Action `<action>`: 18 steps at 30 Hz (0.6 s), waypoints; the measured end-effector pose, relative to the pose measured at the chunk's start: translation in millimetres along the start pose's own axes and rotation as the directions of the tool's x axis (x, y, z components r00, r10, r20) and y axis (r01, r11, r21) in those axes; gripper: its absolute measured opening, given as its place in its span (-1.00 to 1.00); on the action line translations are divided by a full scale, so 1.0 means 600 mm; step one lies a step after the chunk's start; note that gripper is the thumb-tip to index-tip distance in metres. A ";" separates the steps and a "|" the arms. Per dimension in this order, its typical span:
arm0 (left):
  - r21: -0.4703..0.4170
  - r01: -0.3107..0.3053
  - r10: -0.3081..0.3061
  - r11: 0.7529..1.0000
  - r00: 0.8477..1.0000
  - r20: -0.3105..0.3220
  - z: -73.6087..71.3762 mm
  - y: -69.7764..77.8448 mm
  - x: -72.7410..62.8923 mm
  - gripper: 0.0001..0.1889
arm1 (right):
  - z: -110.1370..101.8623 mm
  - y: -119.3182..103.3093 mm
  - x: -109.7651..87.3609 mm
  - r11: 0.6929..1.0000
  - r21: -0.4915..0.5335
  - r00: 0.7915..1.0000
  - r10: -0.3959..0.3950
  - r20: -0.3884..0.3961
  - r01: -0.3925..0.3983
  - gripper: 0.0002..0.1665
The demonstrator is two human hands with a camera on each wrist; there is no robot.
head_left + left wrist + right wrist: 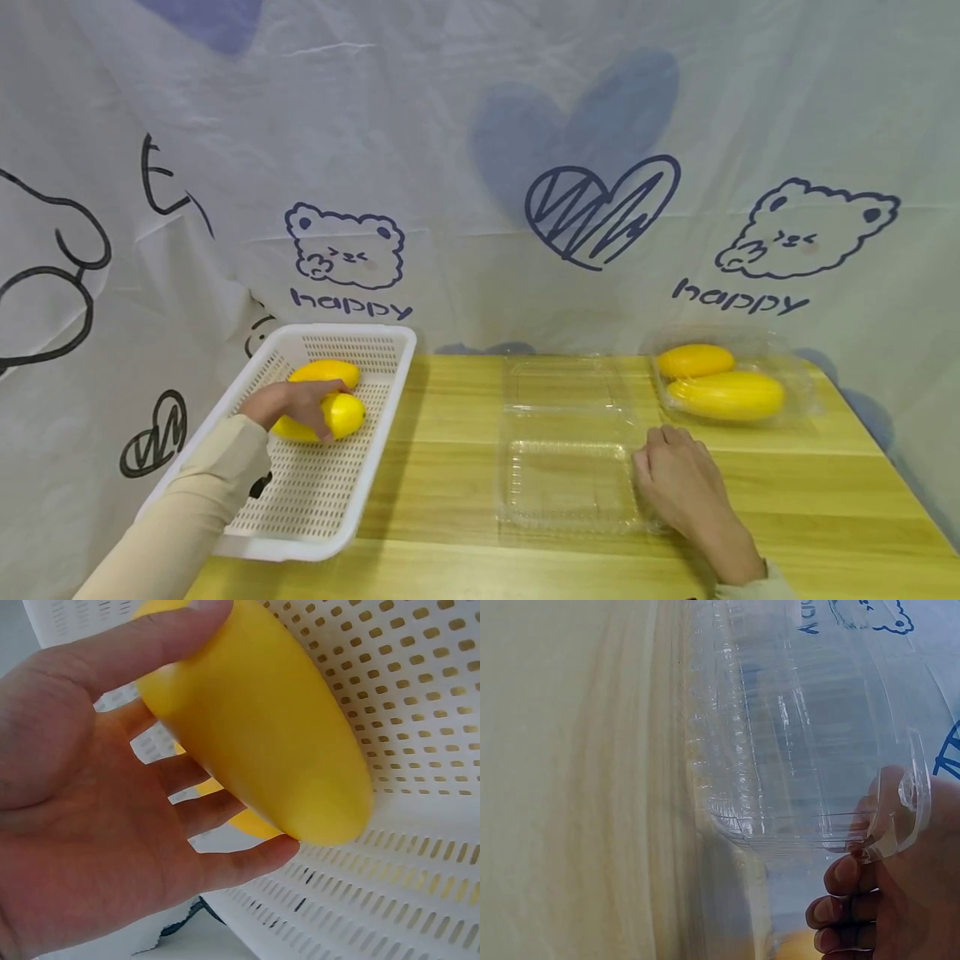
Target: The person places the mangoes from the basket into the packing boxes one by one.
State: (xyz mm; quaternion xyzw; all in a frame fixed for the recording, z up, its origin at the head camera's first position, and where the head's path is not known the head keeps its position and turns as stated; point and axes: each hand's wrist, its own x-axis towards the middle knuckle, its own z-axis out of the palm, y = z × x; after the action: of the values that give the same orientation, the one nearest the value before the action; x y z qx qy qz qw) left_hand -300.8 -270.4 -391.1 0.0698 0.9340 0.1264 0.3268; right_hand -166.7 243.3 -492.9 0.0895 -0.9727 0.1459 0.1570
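Note:
Inside the white perforated basket (388, 450), my left hand (300, 404) grips a smooth yellow oblong fruit (345, 416), with the thumb on one side and the fingers along the other. The left wrist view shows the fruit (270, 735) close against the basket's slotted wall. Behind it lies a second yellow fruit (333, 371), partly hidden by the hand. My right hand (682, 479) pinches the right edge of a clear plastic clamshell box (570, 483) whose lid is folded back. In the right wrist view, thumb and curled fingers meet at the box's corner tab (911, 795).
Back right on the wooden table (450, 500) stands another clear box (798, 396) with two yellow fruits (727, 395) in it. A pale printed curtain (465, 275) hangs behind the table and along its left side.

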 end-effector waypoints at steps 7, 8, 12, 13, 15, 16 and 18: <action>-0.027 -0.009 0.009 1.000 1.000 -0.001 0.000 -0.012 0.005 -0.07 | 0.001 0.000 0.001 1.000 -0.004 1.000 0.007 0.008 -0.007 -0.70; -0.032 -0.009 0.009 0.999 1.000 -0.005 0.001 -0.013 0.005 -0.07 | 0.001 0.000 0.001 1.000 -0.004 1.000 0.007 0.007 -0.007 -0.71; -0.052 -0.014 0.013 0.999 1.000 -0.022 0.003 -0.018 0.005 -0.05 | 0.002 0.001 0.000 1.000 0.003 1.000 0.009 0.008 -0.009 -0.71; -0.055 -0.017 0.016 0.998 1.000 -0.025 0.003 -0.019 0.004 -0.06 | 0.003 0.001 0.000 1.000 0.005 1.000 0.010 0.008 -0.010 -0.71; -0.066 -0.007 0.005 0.998 1.000 -0.028 0.003 -0.019 0.001 -0.05 | 0.002 0.001 0.000 1.000 0.009 1.000 0.013 0.008 -0.013 -0.71; -0.066 -0.007 0.005 0.998 0.999 -0.031 0.003 -0.018 0.000 -0.05 | 0.002 0.000 0.000 1.000 0.012 1.000 0.014 0.006 -0.014 -0.71; -0.069 -0.002 -0.001 0.998 0.999 -0.037 0.001 -0.016 -0.004 -0.05 | 0.001 0.000 0.001 1.000 0.017 1.000 0.015 0.003 -0.015 -0.71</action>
State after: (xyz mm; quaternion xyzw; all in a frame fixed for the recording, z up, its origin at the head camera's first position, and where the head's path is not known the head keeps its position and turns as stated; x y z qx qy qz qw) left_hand -298.9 -280.2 -392.8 0.0564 0.9350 0.1598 0.3115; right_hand -167.4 243.1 -493.5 0.0838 -0.9723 0.1551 0.1536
